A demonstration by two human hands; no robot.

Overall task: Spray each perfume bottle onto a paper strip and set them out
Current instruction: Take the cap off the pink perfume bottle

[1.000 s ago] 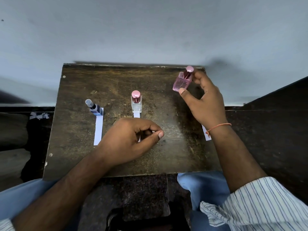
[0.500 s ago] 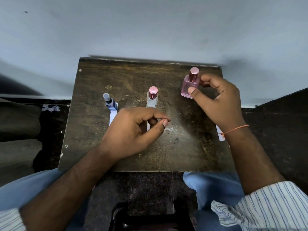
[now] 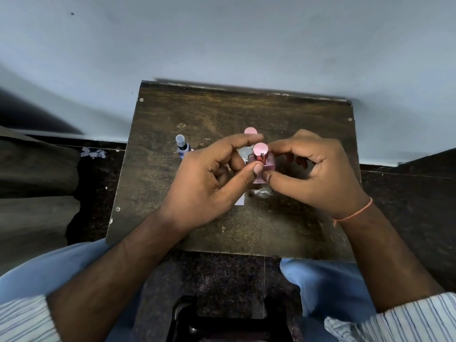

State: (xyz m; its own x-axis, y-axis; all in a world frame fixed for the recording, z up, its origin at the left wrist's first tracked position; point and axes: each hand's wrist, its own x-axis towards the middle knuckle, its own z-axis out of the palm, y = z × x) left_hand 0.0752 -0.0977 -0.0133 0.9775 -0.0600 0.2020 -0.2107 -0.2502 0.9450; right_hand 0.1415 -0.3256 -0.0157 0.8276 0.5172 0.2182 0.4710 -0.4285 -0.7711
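Just above the centre of the frame, both hands meet around the pink perfume bottle. The right hand curls its fingers behind the bottle's body with the thumb on the near face, and the left hand pinches at the neck just under the round pink cap, index finger above and thumb below. The bottle looks like smooth, squarish tinted glass with a glossy cap, so a light pinch could slip; if the cap pulls off with a jerk, the bottle might tip out of the right hand and drop onto the worn, scratched wooden tabletop. Close behind it another pink-capped bottle stands mostly hidden, and a knuckle could knock it over. A small blue bottle with a clear cap stands at left. One end of a thin white paper strip shows below the left thumb, light enough to be swept aside.
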